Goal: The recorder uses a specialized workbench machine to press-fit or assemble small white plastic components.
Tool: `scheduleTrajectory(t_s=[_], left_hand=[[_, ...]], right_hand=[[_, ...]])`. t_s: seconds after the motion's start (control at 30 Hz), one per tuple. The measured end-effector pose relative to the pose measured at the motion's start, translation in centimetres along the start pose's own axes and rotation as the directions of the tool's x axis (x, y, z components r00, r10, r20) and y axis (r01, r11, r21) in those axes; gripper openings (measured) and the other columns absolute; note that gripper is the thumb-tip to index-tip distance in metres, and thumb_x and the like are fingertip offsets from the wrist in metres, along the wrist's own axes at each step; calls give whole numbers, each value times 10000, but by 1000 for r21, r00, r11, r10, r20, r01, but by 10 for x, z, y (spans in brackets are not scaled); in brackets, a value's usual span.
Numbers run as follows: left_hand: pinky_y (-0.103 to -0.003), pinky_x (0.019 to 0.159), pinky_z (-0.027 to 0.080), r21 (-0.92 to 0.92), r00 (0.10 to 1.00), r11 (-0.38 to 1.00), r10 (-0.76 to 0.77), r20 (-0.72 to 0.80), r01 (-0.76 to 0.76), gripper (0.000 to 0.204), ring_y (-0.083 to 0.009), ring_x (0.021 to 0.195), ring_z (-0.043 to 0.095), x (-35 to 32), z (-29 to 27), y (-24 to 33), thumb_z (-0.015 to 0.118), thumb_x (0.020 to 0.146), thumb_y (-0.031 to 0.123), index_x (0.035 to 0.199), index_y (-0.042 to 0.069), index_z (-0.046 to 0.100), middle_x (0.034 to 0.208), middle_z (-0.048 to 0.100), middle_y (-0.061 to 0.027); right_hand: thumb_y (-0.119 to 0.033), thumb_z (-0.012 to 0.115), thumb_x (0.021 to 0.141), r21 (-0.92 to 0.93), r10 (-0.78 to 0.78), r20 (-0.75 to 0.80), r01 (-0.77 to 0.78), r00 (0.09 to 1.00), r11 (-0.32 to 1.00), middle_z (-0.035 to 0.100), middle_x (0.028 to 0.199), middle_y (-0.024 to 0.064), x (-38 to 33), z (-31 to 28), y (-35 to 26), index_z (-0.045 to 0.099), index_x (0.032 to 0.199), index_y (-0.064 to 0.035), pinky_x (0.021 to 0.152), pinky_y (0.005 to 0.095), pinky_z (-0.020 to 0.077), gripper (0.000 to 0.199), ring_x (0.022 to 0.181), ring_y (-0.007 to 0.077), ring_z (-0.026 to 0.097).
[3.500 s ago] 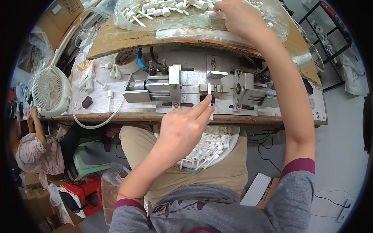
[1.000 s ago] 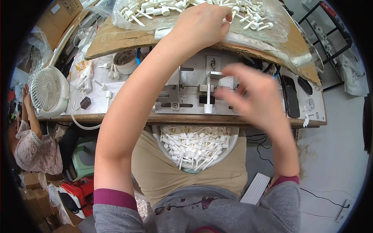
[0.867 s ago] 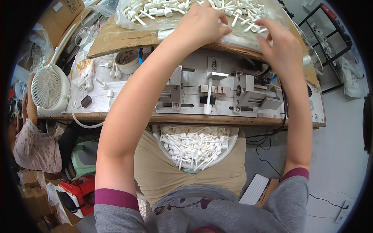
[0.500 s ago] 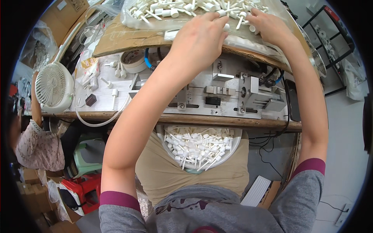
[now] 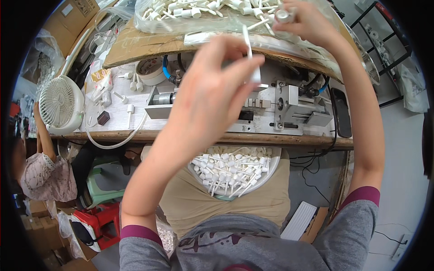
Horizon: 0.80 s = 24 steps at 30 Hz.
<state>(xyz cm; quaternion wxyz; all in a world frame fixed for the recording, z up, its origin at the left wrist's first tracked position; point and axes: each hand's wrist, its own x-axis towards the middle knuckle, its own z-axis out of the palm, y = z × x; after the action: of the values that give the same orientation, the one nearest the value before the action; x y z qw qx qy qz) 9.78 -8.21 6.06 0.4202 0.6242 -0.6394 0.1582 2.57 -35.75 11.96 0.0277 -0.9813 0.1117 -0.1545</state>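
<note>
My left hand is raised over the metal press fixture, its fingers pinched on a thin white plastic stick part held upright. At the far edge my right hand reaches into the clear bag of white stick parts and grips a small white capped part. A round bowl on my lap holds several more of these white parts.
A white desk fan stands at the bench's left end. A tape roll, loose white parts and a white hose lie on the bench. Cardboard lies under the bag. Another person sits at the lower left beside plastic stools.
My left hand has drawn back from the bag toward the fixture with one white stick. My right hand stays at the bag, now gripping a capped part.
</note>
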Motion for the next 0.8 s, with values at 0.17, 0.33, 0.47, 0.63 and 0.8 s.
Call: scheduleTrajectory(t_s=[0.17, 0.33, 0.47, 0.63, 0.8], left_hand=[[-356, 816, 542, 13, 989, 996, -92, 113, 91, 317, -269, 977, 667, -64, 8, 24, 742, 767, 21, 1080, 13, 691, 1218, 642, -137], [-314, 673, 528, 173, 968, 983, -94, 231, 55, 281, -208, 781, 676, -84, 30, 25, 745, 750, 56, 1027, 25, 704, 1202, 677, -92], [-286, 593, 502, 186, 963, 980, -110, 247, 65, 263, -180, 596, 635, -81, 37, 15, 759, 741, 102, 994, 44, 715, 1188, 693, -57], [-282, 563, 496, 232, 951, 969, -146, 271, 83, 259, -192, 527, 594, -81, 38, 16, 761, 742, 118, 991, 57, 720, 1195, 691, -45], [-292, 615, 527, 124, 961, 983, -159, 225, 133, 325, -188, 624, 644, -76, 33, 20, 785, 720, 117, 1033, 57, 719, 1175, 695, -67]], right_hand=[[-85, 781, 819, 497, 270, -216, -132, 938, 857, 622, 742, 23, -32, -5, -37, 661, 864, -26, 494, 225, 449, 140, 595, 69, 565], [-55, 730, 860, 555, 187, -530, 172, 827, 814, 583, 727, -8, -67, 11, -42, 644, 991, -36, 477, 217, 415, 158, 544, 65, 515], [-122, 720, 885, 726, 375, -421, 58, 826, 685, 690, 887, 29, -93, 3, -76, 719, 977, 23, 531, 192, 352, 172, 571, 43, 496], [-144, 689, 903, 890, 487, -159, -89, 858, 447, 625, 705, 13, -132, 6, -95, 703, 951, 15, 449, 194, 351, 166, 494, 49, 497], [-160, 702, 892, 962, 549, 112, -228, 828, 149, 629, 702, 33, -156, 21, -113, 688, 963, 15, 427, 182, 352, 189, 481, 59, 501]])
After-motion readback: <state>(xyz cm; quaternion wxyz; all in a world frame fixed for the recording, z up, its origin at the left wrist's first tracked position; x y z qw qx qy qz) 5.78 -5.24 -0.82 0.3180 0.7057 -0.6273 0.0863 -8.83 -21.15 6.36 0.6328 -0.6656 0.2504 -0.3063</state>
